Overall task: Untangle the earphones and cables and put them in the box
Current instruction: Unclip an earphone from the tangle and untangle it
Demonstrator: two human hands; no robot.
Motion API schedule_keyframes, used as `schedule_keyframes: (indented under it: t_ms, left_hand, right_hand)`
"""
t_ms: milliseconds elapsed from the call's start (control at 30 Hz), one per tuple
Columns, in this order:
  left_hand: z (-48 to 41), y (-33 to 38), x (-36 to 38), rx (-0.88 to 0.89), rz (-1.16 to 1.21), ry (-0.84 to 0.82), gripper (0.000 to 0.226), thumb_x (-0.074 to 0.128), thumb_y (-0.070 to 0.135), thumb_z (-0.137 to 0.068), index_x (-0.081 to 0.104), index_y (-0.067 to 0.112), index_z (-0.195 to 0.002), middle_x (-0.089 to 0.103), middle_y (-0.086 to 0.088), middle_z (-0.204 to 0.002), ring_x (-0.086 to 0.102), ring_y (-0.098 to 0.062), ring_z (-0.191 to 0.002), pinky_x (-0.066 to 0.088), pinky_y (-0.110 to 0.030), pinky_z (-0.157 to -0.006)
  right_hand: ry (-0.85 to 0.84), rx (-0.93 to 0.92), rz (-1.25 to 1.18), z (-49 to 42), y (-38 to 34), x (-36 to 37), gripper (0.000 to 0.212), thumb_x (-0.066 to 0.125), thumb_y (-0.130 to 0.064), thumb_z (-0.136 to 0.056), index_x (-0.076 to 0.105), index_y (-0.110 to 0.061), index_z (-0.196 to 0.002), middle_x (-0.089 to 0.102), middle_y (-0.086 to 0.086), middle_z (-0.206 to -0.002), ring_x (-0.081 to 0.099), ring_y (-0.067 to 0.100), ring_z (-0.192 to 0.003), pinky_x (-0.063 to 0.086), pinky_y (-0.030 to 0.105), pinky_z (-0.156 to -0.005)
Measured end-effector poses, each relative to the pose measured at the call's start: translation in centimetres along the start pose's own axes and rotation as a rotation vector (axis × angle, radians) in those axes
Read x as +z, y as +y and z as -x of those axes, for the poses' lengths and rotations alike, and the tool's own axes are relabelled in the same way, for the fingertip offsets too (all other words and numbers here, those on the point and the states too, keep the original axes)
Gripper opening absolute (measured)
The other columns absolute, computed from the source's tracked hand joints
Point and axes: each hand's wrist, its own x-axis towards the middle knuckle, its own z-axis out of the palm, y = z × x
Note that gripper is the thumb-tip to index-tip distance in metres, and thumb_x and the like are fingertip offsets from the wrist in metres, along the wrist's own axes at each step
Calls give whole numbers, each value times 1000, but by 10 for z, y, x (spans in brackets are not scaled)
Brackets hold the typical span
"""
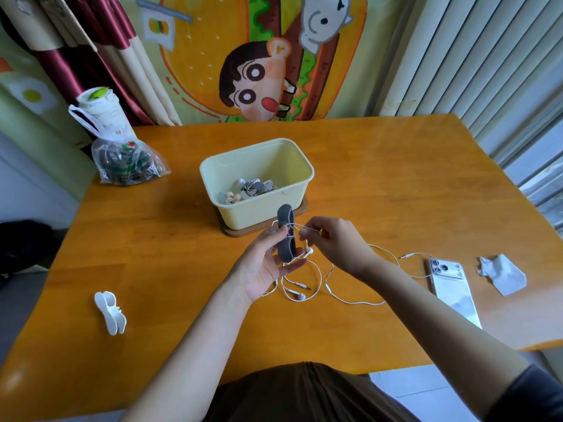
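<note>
Left hand (pixel 268 263): palm up above the table (pixel 152 245); my thumb and fingers hold a dark grey winder (pixel 286 236) upright, just in front of the box (pixel 253 214).
Right hand (pixel 332 245): fingers curled, pinching the white cord where it crosses the winder's middle.
Earphones (pixel 301 296): cord runs from the winder down into loose loops on the table under my hands. One bud hangs beside the winder and one lies on the wood. A strand trails right, its plug near the phone (pixel 451 287).
Box: cream, open, mid-table on a brown base; wound cables lie inside.
White winder (pixel 110 312): flat on the table, well to my left.
Phone: face down at right, beside a crumpled paper (pixel 502 277).
Bag (pixel 128 159): clear plastic, at the far left corner.
</note>
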Motion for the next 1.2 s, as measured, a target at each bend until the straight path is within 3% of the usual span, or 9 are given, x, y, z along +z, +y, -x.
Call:
schedule_keyframes:
  t_ms: [133, 233, 333, 433, 600, 733, 900, 1067, 1200]
  left_hand:
    - [-2, -1, -2, -7, 30, -6, 39, 65, 22, -76, 60, 10, -113, 64, -10, -86, 67, -24, -74, 55, -49, -81]
    - [-3, -2, -7, -7, -6, 14, 38, 66, 23, -77, 61, 10, -113, 66, -10, -87, 68, -25, -76, 53, -52, -85]
    - [-3, -2, -9, -2, -76, 20, 35, 68, 23, -76, 64, 14, -109, 69, -9, -88, 69, -25, -79, 50, -57, -91]
    - [-3, -2, -9, -9, -120, 23, 35, 68, 23, -76, 64, 16, -110, 70, -10, -93, 69, -27, -84, 48, -59, -93]
    - [-3, -2, -8, 9, -154, 45, 38, 69, 25, -74, 63, 15, -110, 67, -10, -94, 70, -25, -83, 48, -59, -92]
    - [-3, -2, -8, 8, -141, 52, 31, 69, 26, -74, 65, 16, -103, 69, -10, -91, 70, -23, -81, 48, -58, -93]
    - [-3, 1, -10, 2, -85, 74, 35, 68, 26, -74, 65, 14, -106, 63, -15, -102, 68, -26, -84, 50, -57, -89]
    - [-4, 0, -10, -10, -42, 18, 35, 65, 27, -77, 64, 13, -109, 66, -13, -95, 67, -26, -84, 48, -56, -93]
    - [-4, -2, -10, -19, -56, 52, 33, 61, 28, -80, 63, 15, -111, 66, -11, -95, 62, -22, -88, 49, -41, -89]
  right_hand:
    - [-21, -22, -9, 0, 4, 2, 14, 52, -17, -95, 60, -17, -83, 60, -7, -69, 54, -3, -56, 39, 8, -55]
    - [-75, 4, -72, 1, 7, 4, 9, 52, -9, -94, 58, -9, -102, 63, -3, -81, 59, -2, -67, 46, 9, -64]
    - [-137, -6, -153, 3, 2, 6, 31, 55, -5, -91, 47, -9, -121, 61, -1, -95, 63, 13, -88, 50, 20, -82]
    - [-174, 19, -160, 2, -5, 7, 33, 49, -5, -93, 40, -11, -125, 58, -2, -92, 61, 16, -83, 50, 25, -77]
    - [-141, 54, -175, 4, -7, 11, 19, 40, -9, -99, 44, -9, -117, 51, -11, -76, 55, 3, -65, 43, 11, -59]
    - [16, -16, -81, 5, -4, 10, 14, 55, -21, -94, 59, -11, -103, 48, -15, -66, 49, -4, -59, 37, 11, -55]
    - [88, -94, 61, 5, 0, 5, 14, 64, -23, -88, 71, -14, -94, 54, -10, -80, 45, -4, -62, 35, 7, -58]
    - [104, -89, 143, 4, 3, 11, 19, 58, -29, -92, 72, -16, -94, 54, -8, -82, 43, 5, -63, 29, 10, -54]
    - [87, -82, 82, 3, 5, 14, 17, 58, -22, -92, 72, -12, -91, 53, -6, -81, 44, 2, -61, 32, 10, -56]
